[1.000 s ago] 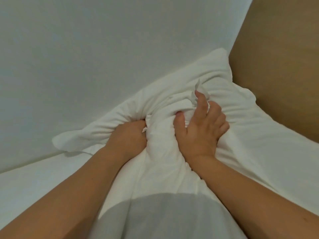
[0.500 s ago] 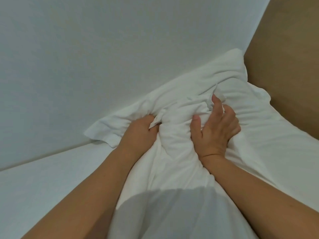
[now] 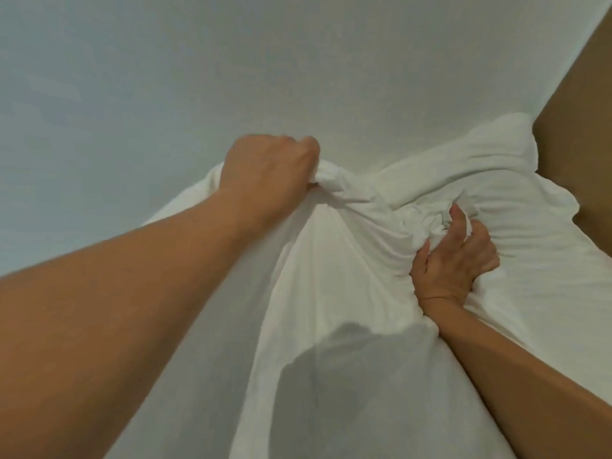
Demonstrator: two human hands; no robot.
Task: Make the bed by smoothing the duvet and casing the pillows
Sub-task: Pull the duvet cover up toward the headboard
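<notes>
So the left hand [image 3: 270,170] is raised in a fist, fingers curled tight round a bunched edge of the white pillowcase [image 3: 334,293], pulling it up against the pale wall [image 3: 165,77]. The right hand [image 3: 455,260] sits lower, fingers spread and digging into the crumpled pillow [image 3: 496,180], which leans toward the tan headboard [image 3: 583,127] on the right.

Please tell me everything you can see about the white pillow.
The pillow is white and soft, covered in thin, cotton-like cloth, much creased and bunched near its middle. It is held up in front of a pale wall, and its far corner points toward a brown panel. The left hand grips a gathered fold at its upper edge; the right hand clutches bunched cloth lower on the right. A grey shadow lies on its lower part.
</notes>
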